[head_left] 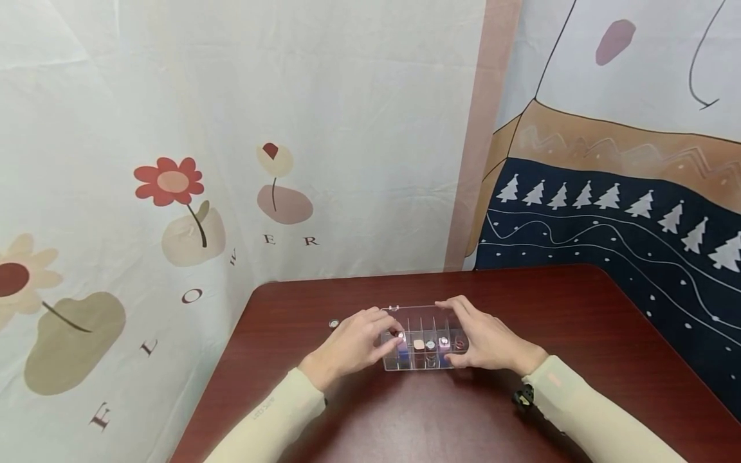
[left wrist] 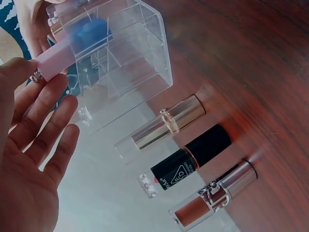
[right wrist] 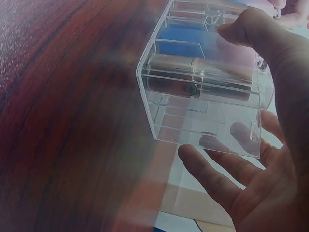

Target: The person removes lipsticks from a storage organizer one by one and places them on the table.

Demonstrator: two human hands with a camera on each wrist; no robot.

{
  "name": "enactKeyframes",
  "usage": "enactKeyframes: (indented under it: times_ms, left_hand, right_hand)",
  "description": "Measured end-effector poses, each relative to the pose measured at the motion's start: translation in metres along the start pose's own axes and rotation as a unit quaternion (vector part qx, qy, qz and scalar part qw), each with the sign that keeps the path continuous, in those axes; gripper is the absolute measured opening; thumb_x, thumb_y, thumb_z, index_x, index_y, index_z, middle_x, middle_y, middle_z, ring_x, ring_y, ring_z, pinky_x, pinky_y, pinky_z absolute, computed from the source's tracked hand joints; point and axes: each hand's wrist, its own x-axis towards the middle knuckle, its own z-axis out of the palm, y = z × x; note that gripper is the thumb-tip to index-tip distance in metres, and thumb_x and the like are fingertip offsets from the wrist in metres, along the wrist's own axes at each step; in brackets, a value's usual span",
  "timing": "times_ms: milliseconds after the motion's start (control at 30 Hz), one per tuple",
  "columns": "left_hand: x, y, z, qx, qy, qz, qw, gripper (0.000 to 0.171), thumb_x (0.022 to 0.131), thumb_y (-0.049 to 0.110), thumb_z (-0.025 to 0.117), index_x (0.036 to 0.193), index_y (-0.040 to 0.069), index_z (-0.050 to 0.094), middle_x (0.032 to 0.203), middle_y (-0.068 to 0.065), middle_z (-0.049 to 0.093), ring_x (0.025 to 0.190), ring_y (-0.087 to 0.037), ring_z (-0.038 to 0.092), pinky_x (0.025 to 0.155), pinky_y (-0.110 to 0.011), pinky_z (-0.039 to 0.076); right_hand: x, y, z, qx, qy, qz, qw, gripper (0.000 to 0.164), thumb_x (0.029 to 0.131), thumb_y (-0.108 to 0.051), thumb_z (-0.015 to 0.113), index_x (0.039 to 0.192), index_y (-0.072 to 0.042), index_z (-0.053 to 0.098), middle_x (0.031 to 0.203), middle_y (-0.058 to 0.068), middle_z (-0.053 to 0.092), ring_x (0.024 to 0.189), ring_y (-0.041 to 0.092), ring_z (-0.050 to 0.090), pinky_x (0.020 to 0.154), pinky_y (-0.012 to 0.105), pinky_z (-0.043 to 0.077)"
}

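A clear divided organizer (left wrist: 161, 53) stands on the table between my two hands. Thumb and fingertips of my left hand (head_left: 359, 337) pinch the pink end of a pink-and-blue lipstick (left wrist: 55, 60), whose blue end sits inside a compartment on the organizer's left side. My right hand (head_left: 489, 337) grips the organizer's right side, thumb across the front and fingers along the side and back. Through the walls show another pink-and-blue lipstick (right wrist: 181, 41) and a dark tube (right wrist: 166, 84); a beige-topped tube (head_left: 419, 345) is in the middle.
Left of the organizer stand a gold lipstick (left wrist: 157, 128), a black lipstick (left wrist: 193, 157) and a clear tube with brown contents (left wrist: 195, 210), mostly hidden by my left hand in the head view. The dark red table (head_left: 405, 418) meets printed curtains (head_left: 370, 161) behind.
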Motion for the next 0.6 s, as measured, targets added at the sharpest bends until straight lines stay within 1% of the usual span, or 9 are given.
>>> enactKeyframes:
  times_ms: [167,367,600]
  left_hand:
    - [-0.001,0.001,-0.003,0.000,0.006,-0.010,0.9999,0.015,0.105,0.029,0.089,0.115,0.019,0.084,0.105,0.007,0.082,0.092,-0.012,0.070,0.085,-0.029,0.065]
    - [-0.004,0.000,-0.006,-0.003,0.029,-0.009,0.9995,0.017,0.103,0.026,0.091,0.117,0.018,0.084,0.108,0.004,0.083,0.092,-0.012,0.073,0.087,-0.029,0.067]
    - [-0.006,-0.002,-0.012,0.011,0.048,-0.013,0.9987,0.018,0.102,0.025,0.092,0.116,0.019,0.083,0.104,0.006,0.081,0.086,-0.011,0.068,0.082,-0.029,0.065]
  right_hand:
    - [0.000,0.001,0.001,0.000,-0.003,0.002,1.000,0.106,0.082,-0.037,0.103,0.170,-0.019,0.047,0.160,0.003,0.058,0.114,0.015,0.073,0.087,0.036,0.065]
    - [0.001,0.000,0.000,0.001,-0.007,0.011,1.000,0.107,0.082,-0.037,0.104,0.171,-0.022,0.046,0.158,0.006,0.059,0.111,0.014,0.071,0.084,0.034,0.064]
    - [0.000,-0.001,0.000,0.000,-0.007,0.013,1.000,0.107,0.082,-0.036,0.104,0.170,-0.021,0.047,0.158,0.008,0.059,0.109,0.015,0.072,0.083,0.033,0.063]
